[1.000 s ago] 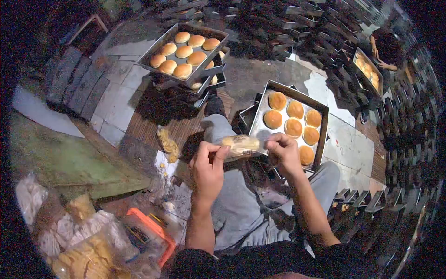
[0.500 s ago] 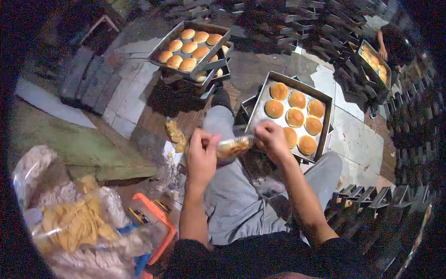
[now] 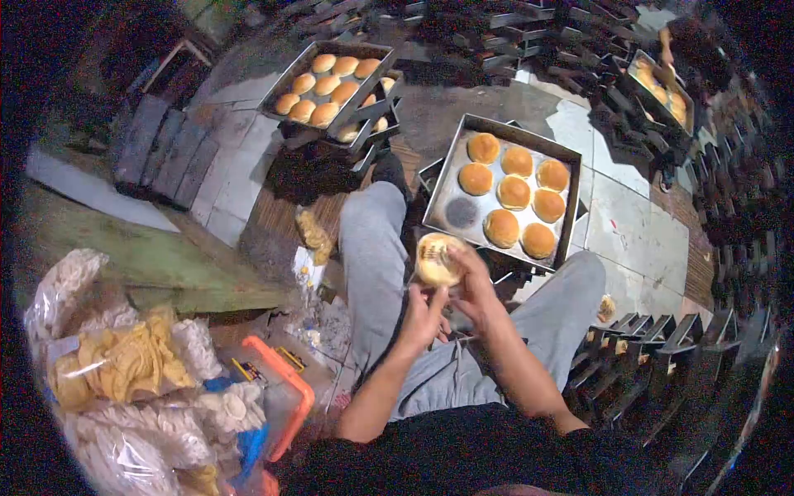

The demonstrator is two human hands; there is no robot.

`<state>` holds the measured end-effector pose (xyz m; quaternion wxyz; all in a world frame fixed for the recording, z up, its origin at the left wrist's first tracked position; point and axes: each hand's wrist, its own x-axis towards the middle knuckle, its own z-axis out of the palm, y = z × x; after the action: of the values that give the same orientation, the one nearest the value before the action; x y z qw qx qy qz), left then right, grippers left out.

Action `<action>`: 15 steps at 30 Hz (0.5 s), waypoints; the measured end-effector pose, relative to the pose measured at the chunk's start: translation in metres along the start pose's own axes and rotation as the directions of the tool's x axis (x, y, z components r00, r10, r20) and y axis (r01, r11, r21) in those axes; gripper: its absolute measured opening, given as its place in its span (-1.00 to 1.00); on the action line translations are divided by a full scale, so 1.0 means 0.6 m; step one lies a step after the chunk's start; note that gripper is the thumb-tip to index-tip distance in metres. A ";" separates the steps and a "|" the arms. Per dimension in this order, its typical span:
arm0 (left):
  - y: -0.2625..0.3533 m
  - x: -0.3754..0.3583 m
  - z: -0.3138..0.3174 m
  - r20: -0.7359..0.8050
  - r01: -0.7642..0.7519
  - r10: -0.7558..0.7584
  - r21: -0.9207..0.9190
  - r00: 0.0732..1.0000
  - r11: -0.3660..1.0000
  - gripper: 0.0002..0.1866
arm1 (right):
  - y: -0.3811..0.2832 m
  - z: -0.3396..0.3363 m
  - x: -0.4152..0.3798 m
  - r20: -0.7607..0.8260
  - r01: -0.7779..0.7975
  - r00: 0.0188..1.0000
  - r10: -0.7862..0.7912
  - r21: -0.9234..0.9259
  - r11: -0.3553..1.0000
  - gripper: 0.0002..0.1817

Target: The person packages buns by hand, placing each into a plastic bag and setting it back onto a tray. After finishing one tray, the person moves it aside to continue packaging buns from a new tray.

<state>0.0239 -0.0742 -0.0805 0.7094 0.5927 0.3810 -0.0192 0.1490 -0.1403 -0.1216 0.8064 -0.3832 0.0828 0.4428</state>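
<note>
In front of my knees, a bun in a clear printed bag point(image 3: 437, 258) is tilted so that its dark lettering faces up. My right hand point(image 3: 470, 285) grips it from the right side, fingers curled around its edge. From below, my left hand point(image 3: 426, 318) has its fingertips against the lower edge of the bag; what exactly they pinch is partly hidden. Just beyond, a dark metal tray point(image 3: 571, 211) holds several golden buns point(image 3: 514, 191), with a dark bare spot at its near left corner.
Stacked trays of buns point(image 3: 285, 110) stand at the far left. Lower left are plastic bags with yellow wrappers point(image 3: 132, 360) and an orange-rimmed box point(image 3: 285, 388). Empty tins point(image 3: 645, 339) crowd the right. Another person's hand point(image 3: 667, 54) is over a distant tray point(image 3: 637, 68).
The bagged bun, earlier stretched sideways between both hands, is now turned upright with its print showing. My left hand has moved right and down, close to my right hand.
</note>
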 end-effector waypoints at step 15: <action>-0.059 0.117 -0.026 0.150 -0.500 0.484 0.410 0.862 0.763 -0.81 | -0.053 -0.017 -0.078 0.149 0.095 0.927 -0.345 -0.981 -0.169 -0.75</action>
<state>0.0487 -0.0418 -0.1495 0.5453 0.8142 0.1856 0.0727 0.1480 -0.1880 -0.0893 0.2992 -0.8970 -0.2751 0.1735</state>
